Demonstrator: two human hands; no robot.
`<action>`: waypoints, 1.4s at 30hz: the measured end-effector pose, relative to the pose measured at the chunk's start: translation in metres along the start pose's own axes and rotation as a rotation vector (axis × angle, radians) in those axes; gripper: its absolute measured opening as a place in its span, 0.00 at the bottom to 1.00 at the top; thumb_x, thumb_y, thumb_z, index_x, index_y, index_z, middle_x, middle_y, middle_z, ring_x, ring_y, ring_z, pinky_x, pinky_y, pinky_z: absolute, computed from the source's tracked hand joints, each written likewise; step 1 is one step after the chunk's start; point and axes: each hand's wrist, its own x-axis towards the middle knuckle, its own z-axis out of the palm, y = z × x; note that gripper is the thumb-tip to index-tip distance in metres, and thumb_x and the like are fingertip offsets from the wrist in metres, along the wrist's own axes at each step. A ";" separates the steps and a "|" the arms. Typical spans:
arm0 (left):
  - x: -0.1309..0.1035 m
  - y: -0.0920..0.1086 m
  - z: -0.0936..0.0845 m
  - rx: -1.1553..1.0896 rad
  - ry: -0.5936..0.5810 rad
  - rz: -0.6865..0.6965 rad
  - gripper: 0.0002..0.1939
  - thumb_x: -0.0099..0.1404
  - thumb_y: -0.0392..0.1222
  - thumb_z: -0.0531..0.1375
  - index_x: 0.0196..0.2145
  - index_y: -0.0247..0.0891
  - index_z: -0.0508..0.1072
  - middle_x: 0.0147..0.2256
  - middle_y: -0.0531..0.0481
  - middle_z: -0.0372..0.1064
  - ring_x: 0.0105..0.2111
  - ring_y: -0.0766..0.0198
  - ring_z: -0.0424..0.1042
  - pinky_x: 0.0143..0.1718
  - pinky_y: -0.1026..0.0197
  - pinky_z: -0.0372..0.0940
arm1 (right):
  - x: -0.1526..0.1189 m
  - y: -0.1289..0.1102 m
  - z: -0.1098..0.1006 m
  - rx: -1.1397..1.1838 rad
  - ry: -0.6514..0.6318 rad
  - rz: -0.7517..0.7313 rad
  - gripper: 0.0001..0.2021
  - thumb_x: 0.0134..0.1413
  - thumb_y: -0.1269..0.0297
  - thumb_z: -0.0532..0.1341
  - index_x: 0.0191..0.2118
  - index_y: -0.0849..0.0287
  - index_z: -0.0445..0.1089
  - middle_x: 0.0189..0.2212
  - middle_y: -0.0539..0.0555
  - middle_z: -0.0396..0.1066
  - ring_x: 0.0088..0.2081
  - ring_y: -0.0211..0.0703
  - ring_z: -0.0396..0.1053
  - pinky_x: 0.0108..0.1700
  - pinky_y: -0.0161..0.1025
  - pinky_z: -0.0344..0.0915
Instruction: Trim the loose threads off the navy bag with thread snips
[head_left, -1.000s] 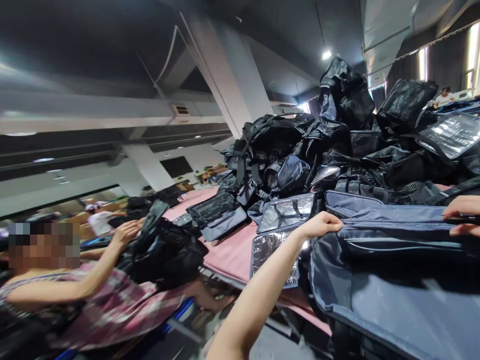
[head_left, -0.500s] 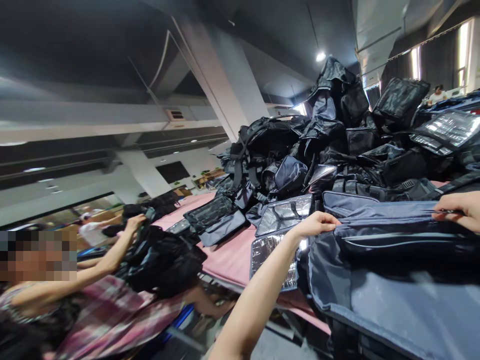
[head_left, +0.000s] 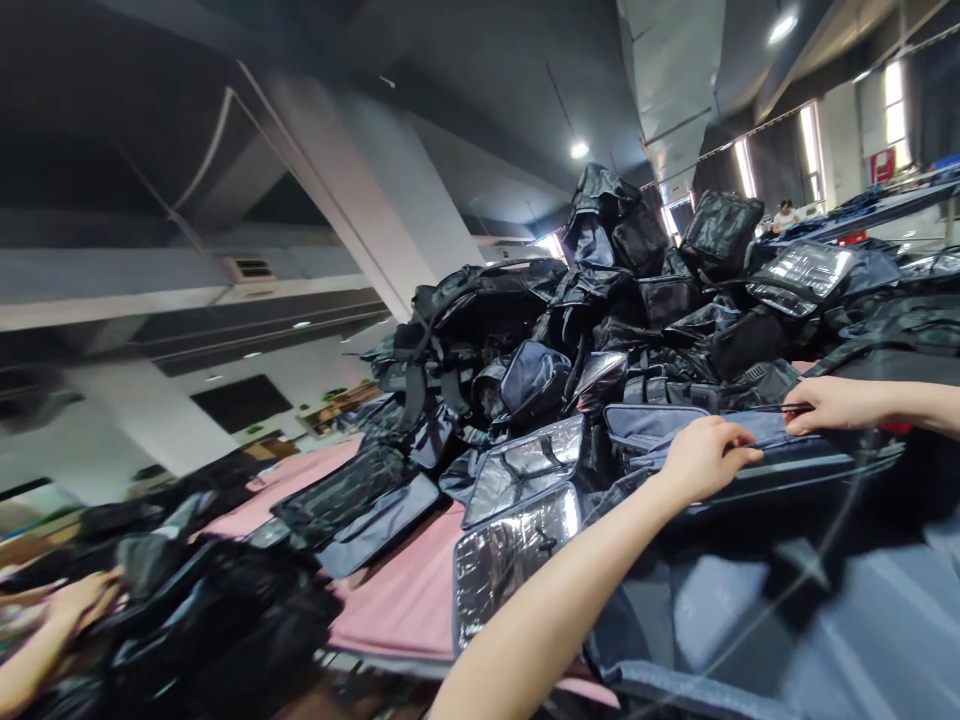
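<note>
On the pink table [head_left: 405,600], before a loose heap of bags [head_left: 600,300], I see my left hand [head_left: 701,458] clamped on the navy bag [head_left: 750,600] edge and my right hand [head_left: 832,403] pinching its zipper pull; a hard tug could, I judge, topple the heap.

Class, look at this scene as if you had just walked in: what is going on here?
A person holds a navy bag at its top edge with both hands: the left hand grips the rim, the right hand pinches something thin and dark, perhaps a zipper pull. Behind rises a heap of dark bags on a pink table. Another person's hand handles a black bag at lower left.
</note>
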 end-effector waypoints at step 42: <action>0.025 -0.014 0.013 -0.367 -0.106 -0.107 0.11 0.62 0.42 0.58 0.33 0.33 0.78 0.31 0.53 0.73 0.33 0.65 0.68 0.36 0.68 0.58 | -0.031 0.019 -0.017 -0.468 0.206 -0.620 0.16 0.62 0.68 0.49 0.46 0.58 0.72 0.37 0.57 0.71 0.38 0.45 0.67 0.37 0.40 0.62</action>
